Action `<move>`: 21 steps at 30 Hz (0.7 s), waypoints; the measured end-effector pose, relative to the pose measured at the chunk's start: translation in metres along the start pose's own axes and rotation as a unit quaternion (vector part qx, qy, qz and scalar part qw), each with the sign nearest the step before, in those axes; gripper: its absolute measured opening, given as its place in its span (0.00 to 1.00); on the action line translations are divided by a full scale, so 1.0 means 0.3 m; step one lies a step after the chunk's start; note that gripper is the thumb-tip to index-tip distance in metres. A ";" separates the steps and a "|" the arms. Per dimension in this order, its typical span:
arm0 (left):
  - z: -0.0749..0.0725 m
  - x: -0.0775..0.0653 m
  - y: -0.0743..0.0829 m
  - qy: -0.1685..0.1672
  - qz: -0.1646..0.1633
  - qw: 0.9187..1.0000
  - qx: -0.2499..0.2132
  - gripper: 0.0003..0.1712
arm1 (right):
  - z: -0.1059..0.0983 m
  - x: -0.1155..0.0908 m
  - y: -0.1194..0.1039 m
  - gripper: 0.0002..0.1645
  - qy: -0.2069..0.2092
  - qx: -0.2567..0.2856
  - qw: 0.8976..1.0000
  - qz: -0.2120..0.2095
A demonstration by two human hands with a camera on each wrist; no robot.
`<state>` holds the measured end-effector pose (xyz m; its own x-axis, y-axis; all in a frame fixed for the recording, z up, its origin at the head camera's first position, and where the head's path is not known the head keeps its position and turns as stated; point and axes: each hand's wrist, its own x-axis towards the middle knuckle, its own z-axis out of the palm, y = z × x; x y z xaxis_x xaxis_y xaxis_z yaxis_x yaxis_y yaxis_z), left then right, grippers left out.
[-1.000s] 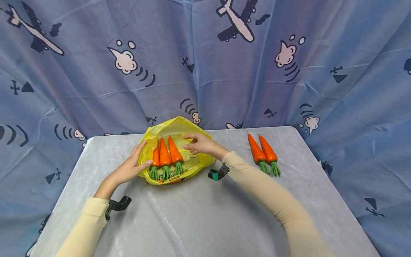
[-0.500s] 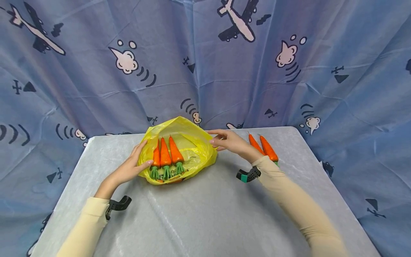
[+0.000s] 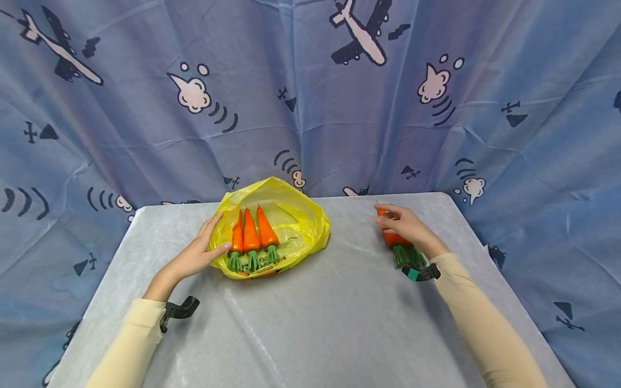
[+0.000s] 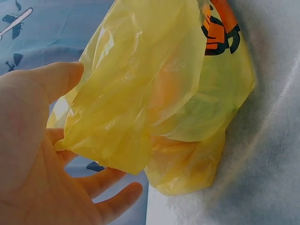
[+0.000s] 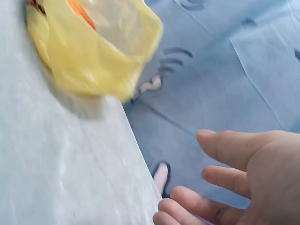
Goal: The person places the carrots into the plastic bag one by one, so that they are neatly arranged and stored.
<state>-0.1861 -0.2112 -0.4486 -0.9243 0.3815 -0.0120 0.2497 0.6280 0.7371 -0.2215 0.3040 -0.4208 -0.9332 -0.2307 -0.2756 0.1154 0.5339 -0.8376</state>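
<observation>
In the head view my left hand holds the left side of a yellow plastic bag, its thumb over the bag's mouth. The left wrist view has the thin film of the bag between the thumb and the fingers, which it partly hides. Three orange carrots with green tops lie side by side in the bag's mouth. My right hand hovers over two more carrots at the right, covering most of one. In the right wrist view this hand has parted, relaxed fingers and nothing between them.
A pale grey table lies beneath everything, its far edge close behind the bag. A blue curtain printed with planes hangs behind it. Black straps sit on both wrists.
My right hand has left the bag's mouth and moved right across the table to the two carrots. The left hand and the bag have stayed in place.
</observation>
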 end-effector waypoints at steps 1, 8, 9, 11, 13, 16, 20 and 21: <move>0.000 0.000 0.001 0.000 0.000 1.000 0.000 0.49 | -0.013 -0.003 0.015 0.41 0.008 -0.006 1.000 0.005; 0.001 0.003 0.001 0.004 0.006 1.000 0.003 0.49 | -0.069 -0.010 0.079 0.39 0.029 -0.024 0.999 0.017; 0.001 0.004 0.000 0.005 0.007 1.000 0.002 0.49 | -0.071 -0.008 0.085 0.39 0.029 -0.027 0.999 0.019; 0.001 0.004 0.001 0.006 0.007 1.000 0.002 0.49 | -0.073 -0.005 0.092 0.39 0.028 -0.033 0.999 0.027; 0.001 0.005 0.000 0.005 0.006 1.000 0.001 0.49 | -0.073 0.001 0.099 0.39 0.028 -0.035 0.998 0.037; 0.003 0.004 -0.001 0.004 0.003 1.000 0.001 0.49 | -0.072 0.011 0.105 0.39 0.034 -0.042 0.998 0.045; 0.004 0.004 -0.004 0.003 0.003 1.000 0.001 0.49 | -0.071 0.020 0.112 0.38 0.041 -0.053 0.997 0.048; 0.004 0.005 -0.004 0.003 0.003 1.000 0.001 0.49 | -0.071 0.022 0.114 0.38 0.041 -0.055 0.997 0.048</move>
<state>-0.1873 -0.2107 -0.4503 -0.9245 0.3811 -0.0037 0.2556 0.6273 0.7356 -0.2309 0.3380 -0.4410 -0.9451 -0.1097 -0.3079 0.1709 0.6370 -0.7517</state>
